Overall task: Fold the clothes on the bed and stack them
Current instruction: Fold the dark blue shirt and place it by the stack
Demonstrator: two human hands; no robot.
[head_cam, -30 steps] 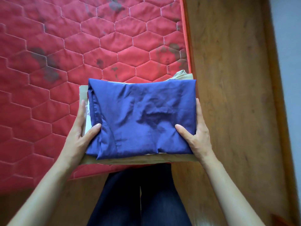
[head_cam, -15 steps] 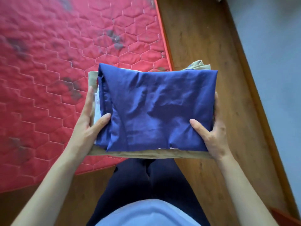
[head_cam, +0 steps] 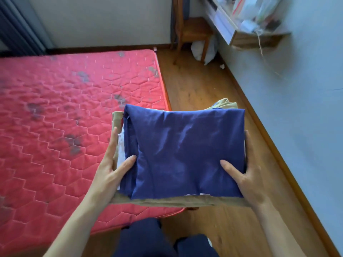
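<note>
You've got the stack of folded clothes [head_cam: 178, 200] up off the bed, held between both hands over the floor just right of the mattress's near right corner. Top item is the blue folded piece [head_cam: 183, 154], wrinkled, covering most of the stack. Under it a thin white layer [head_cam: 121, 145] peeks out at the left edge, and a tan garment [head_cam: 167, 201] sits at the bottom, showing along the near edge, the left side & bunched up at the far right corner.

Your left hand [head_cam: 109, 173] grips the stack's left side: thumb on top of the blue piece, fingers running along the tan edge. Your right hand [head_cam: 245, 175] grips the right side the same way, thumb on top, fingers along the side; the rest are hidden under the pile.

The red quilted mattress [head_cam: 65, 127], w/ dark stains, fills the left. Wood floor [head_cam: 200, 89] runs along its right side. Far right: a wooden chair [head_cam: 193, 32] w/ a white bag [head_cam: 199, 50] under it, and a wall shelf [head_cam: 256, 37] holding blurred clutter. Your dark blue trousers [head_cam: 148, 238] show at the near edge.
</note>
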